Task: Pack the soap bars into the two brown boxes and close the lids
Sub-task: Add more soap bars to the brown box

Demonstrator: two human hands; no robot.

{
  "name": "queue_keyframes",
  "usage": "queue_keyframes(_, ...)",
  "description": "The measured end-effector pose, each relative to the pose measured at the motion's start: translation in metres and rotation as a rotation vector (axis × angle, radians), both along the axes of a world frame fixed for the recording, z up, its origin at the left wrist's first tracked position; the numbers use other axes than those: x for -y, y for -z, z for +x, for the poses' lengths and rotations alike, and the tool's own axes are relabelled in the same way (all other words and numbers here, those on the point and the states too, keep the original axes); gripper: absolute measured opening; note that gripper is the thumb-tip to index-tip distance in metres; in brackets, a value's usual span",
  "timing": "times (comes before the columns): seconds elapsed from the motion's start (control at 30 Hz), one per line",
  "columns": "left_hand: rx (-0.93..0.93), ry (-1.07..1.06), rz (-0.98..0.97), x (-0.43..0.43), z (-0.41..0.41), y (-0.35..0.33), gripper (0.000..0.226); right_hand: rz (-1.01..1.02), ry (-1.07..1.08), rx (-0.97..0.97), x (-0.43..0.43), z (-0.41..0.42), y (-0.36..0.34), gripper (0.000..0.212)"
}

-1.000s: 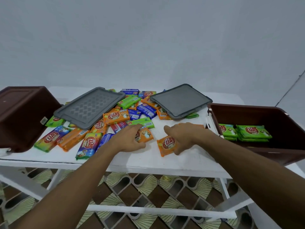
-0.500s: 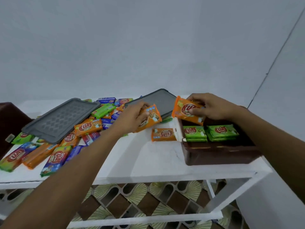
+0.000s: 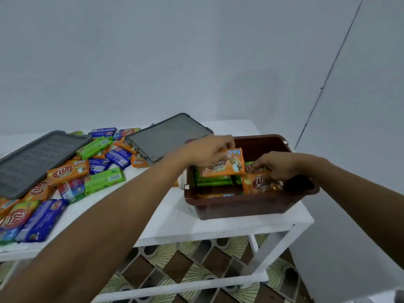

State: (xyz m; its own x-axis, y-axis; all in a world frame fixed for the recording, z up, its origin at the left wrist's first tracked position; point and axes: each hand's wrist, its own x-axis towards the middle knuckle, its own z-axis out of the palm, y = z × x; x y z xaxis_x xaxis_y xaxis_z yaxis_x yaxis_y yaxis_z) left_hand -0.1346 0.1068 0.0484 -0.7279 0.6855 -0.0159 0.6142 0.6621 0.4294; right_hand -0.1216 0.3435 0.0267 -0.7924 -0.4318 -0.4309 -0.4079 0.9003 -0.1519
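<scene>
A brown box (image 3: 247,205) stands at the right end of the white table (image 3: 175,224). My left hand (image 3: 207,150) holds an orange soap bar (image 3: 227,164) over the box's left half, above a stack of green bars (image 3: 213,181). Inside the box on the right, my right hand (image 3: 276,166) grips a second orange bar (image 3: 256,182). Another orange bar (image 3: 216,195) lies along the box's near wall. Two grey lids (image 3: 37,158) (image 3: 170,135) lie on the heap of loose bars (image 3: 96,169). The other brown box is out of view.
Several orange, green and blue bars (image 3: 32,219) cover the table's left half up to its front edge. A wall corner rises close behind the box on the right. Below the table's white frame lies a patterned tile floor (image 3: 192,265).
Both hands have carried their orange bars from the table to the right, down into the brown box. The view has swung right, so the left brown box has left the frame.
</scene>
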Motion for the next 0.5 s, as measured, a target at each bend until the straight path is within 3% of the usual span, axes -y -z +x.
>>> queue_keyframes(0.1,0.144,0.059,-0.259,-0.015,-0.004,0.037,0.015,0.138,-0.12,0.045,0.0,0.002,0.02,0.04)
queue_keyframes(0.2,0.151,0.07,-0.463,-0.018,-0.006,0.057,0.023,0.144,-0.173,0.044,-0.004,0.001,0.027,0.04)
queue_keyframes(0.5,0.246,0.038,-0.493,-0.022,-0.007,0.05,0.029,0.081,-0.229,0.153,-0.007,-0.003,0.018,0.038)
